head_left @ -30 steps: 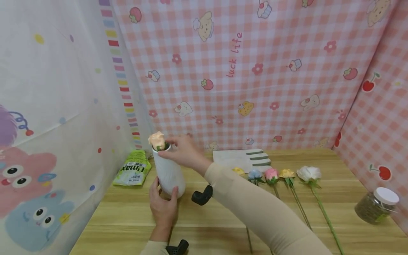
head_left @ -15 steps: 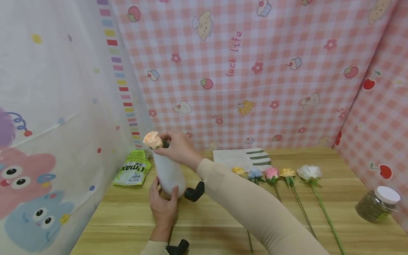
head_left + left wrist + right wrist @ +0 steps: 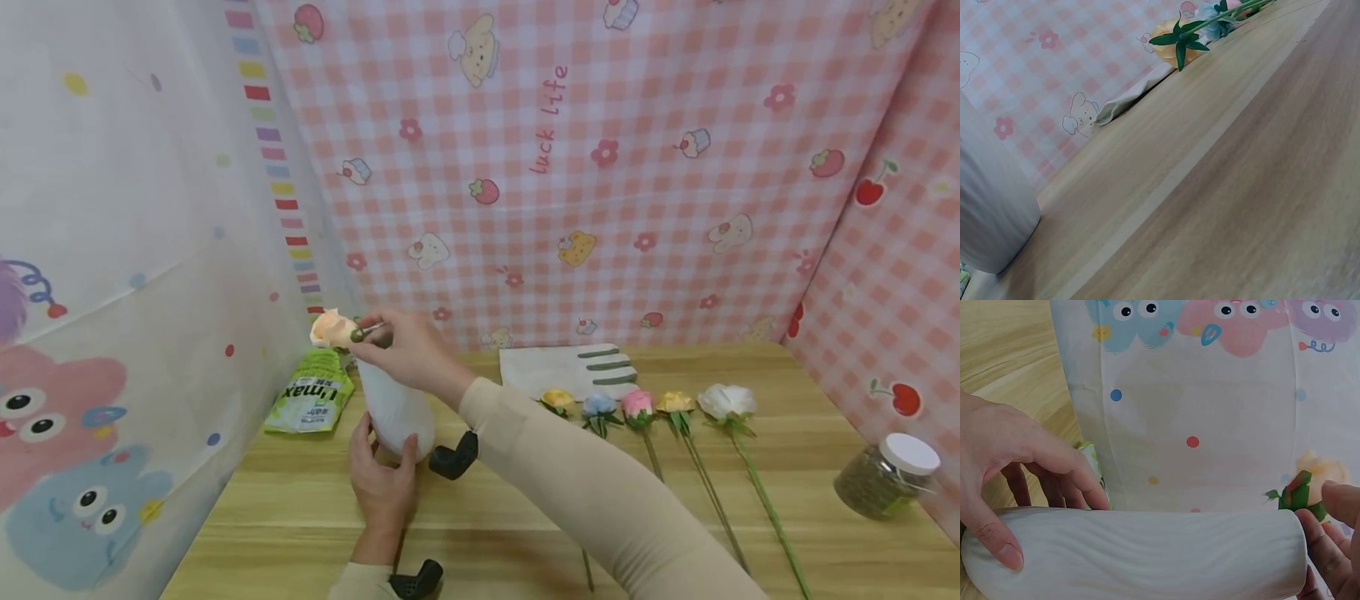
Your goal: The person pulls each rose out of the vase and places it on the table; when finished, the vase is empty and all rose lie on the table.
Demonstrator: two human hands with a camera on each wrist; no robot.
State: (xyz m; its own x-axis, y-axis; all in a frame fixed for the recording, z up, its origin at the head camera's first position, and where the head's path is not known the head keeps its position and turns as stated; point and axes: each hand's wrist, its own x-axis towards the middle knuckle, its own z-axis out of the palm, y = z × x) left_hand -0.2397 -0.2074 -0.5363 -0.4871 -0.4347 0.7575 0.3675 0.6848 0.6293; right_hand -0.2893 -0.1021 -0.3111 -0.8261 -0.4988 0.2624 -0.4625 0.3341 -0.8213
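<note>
A white ridged vase (image 3: 393, 408) stands tilted slightly left on the wooden table, and my left hand (image 3: 382, 483) holds it round the base. At its mouth, my right hand (image 3: 408, 346) pinches the green stem just below a peach rose (image 3: 330, 327). The bloom leans out past the rim to the left. In the right wrist view the vase (image 3: 1147, 553) lies across the picture, with my left hand (image 3: 1029, 456) at its base and the rose (image 3: 1319, 478) by its rim. The lower stem is hidden.
A green snack bag (image 3: 309, 393) lies behind the vase on the left. Several flowers, among them a pink rose (image 3: 639, 406) and a white rose (image 3: 727, 402), lie in a row on the right. A white glove (image 3: 551, 371) is behind them. A lidded jar (image 3: 885, 479) stands far right.
The peach rose has tipped left and outward, from upright in the vase mouth to nearly sideways over the rim. My right hand has shifted slightly left with it; my left hand stays at the base.
</note>
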